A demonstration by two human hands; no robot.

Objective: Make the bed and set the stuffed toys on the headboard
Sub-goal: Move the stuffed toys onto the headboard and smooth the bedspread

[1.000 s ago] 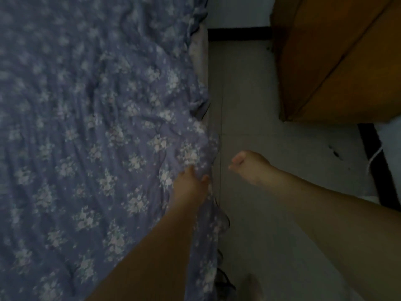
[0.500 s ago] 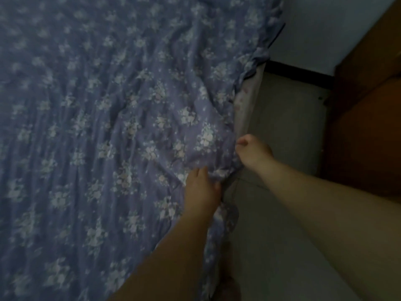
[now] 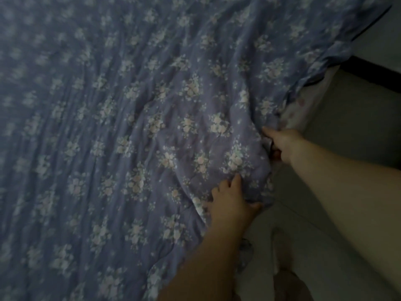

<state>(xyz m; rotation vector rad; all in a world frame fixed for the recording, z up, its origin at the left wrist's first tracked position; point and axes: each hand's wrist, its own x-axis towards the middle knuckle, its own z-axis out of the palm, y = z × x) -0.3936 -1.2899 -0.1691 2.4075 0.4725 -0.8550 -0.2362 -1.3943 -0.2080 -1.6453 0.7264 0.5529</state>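
Pale tiled floor (image 3: 347, 131) runs along the right side — a dark skirting strip (image 3: 375, 67) crosses its far end (upper right), below a light wall (image 3: 382, 38).

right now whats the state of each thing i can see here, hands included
sheet: spread over the bed, wrinkled, bunched at the near edge
left hand: grips the sheet's edge
right hand: grips the sheet's edge further along
mattress: side bared below the lifted sheet
floor: beside the bed, dim
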